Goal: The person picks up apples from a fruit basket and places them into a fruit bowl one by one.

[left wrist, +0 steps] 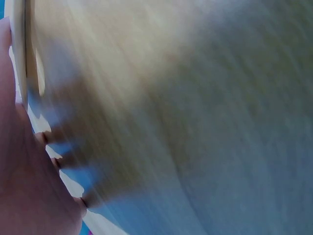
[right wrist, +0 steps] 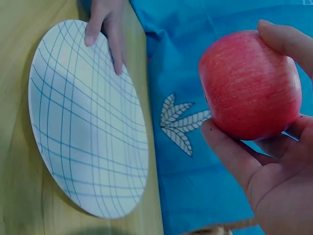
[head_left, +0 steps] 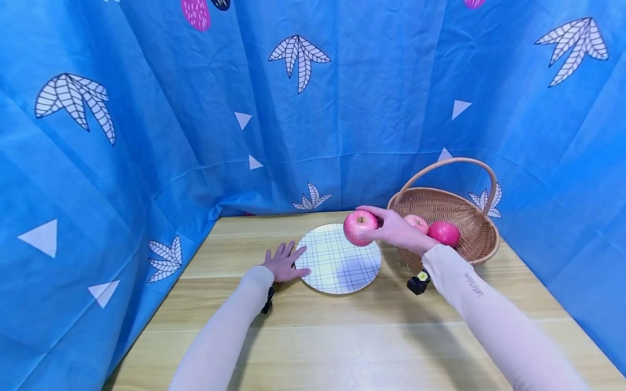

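Observation:
In the head view a red apple (head_left: 360, 228) is held by the right hand (head_left: 393, 228), above the upper right part of a white checked plate (head_left: 337, 263). The right wrist view shows the thumb and fingers of that hand (right wrist: 286, 181) gripping the apple (right wrist: 250, 85) at its sides, with the plate (right wrist: 90, 122) beyond. The left hand (head_left: 285, 264) lies at the plate's left edge with its fingers spread, thumb and index finger over the rim. Part of this hand (left wrist: 29, 176) shows at the left of the left wrist view.
A wicker basket (head_left: 481, 239) with a tall handle stands at the right of the wooden table (head_left: 342, 342), with a pink apple (head_left: 417, 223) and a red apple (head_left: 444, 233) in it. A blue patterned curtain (head_left: 371, 108) hangs behind the table and along both sides.

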